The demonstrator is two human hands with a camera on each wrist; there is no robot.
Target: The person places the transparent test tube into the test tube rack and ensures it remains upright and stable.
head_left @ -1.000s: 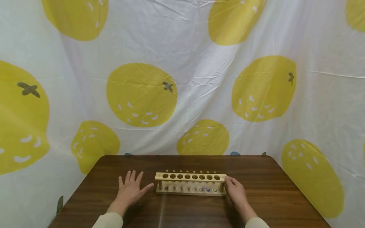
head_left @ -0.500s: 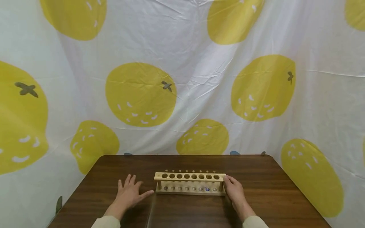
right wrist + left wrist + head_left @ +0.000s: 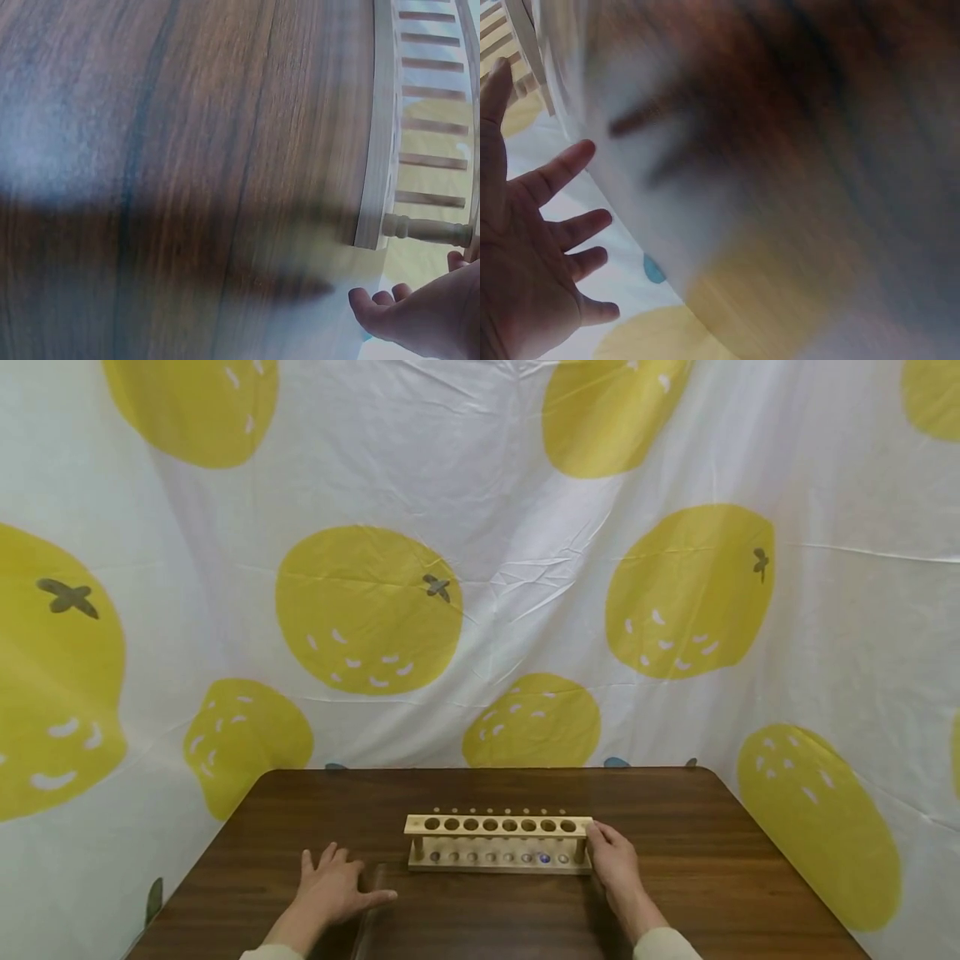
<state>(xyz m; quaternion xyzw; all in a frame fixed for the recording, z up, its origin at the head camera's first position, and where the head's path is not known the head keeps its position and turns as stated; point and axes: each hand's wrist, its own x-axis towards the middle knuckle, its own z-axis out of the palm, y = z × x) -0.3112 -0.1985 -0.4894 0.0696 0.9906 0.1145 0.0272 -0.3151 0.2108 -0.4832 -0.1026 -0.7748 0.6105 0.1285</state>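
A light wooden test tube rack (image 3: 498,867) stands upright on the table, with a row of round holes in its top bar. My right hand (image 3: 617,860) grips the right end of that bar. In the right wrist view the right hand (image 3: 424,319) is beside the rack's end post (image 3: 427,229), fingertips partly curled. Left of the rack, my left hand (image 3: 330,889) is low over the table, its fingers spread. A faint, clear, tube-like strip (image 3: 365,931) runs beneath or beside the left thumb; contact is unclear. The left wrist view shows the left hand (image 3: 536,247) with fingers apart.
The dark wood table (image 3: 735,877) has its far edge against a white cloth (image 3: 517,510) printed with yellow fruit. A small blue spot (image 3: 545,858) shows in one hollow of the rack's base. A row of short pegs (image 3: 490,811) stands along the rack's back.
My left hand has drawn back toward me and slightly left, away from the rack. The clear strip has shifted left as well. The right hand stays at the rack's end.
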